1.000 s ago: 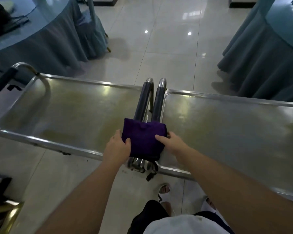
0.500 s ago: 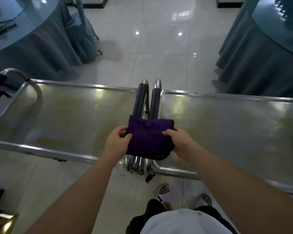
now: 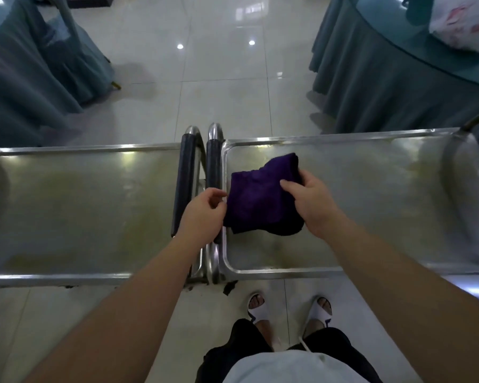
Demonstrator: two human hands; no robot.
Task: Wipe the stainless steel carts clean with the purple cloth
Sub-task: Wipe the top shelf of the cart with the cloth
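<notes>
The right hand (image 3: 314, 201) pinches the folded purple cloth (image 3: 260, 194) by its right edge, thumb on top, holding it over the near-left part of the right stainless steel cart (image 3: 371, 217). The left hand (image 3: 203, 214) sits just left of the cloth over the carts' dark handle bars (image 3: 213, 161), fingers loosely curled and narrow, fingertips at the cloth's left edge; I cannot tell whether they grip it. The left cart (image 3: 80, 211) lies beyond that hand's knuckles.

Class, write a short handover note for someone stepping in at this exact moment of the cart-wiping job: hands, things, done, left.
Right hand: gripping the folded purple cloth over the right stainless steel cart.
Left hand: fingers loosely curled at the cloth's left edge, above the two dark-sleeved cart handles.
Left stainless steel cart: untouched by the cloth now.
Done: cloth folded and in hand.
Left: both cart tops show yellowish smears; wipe each.
</notes>
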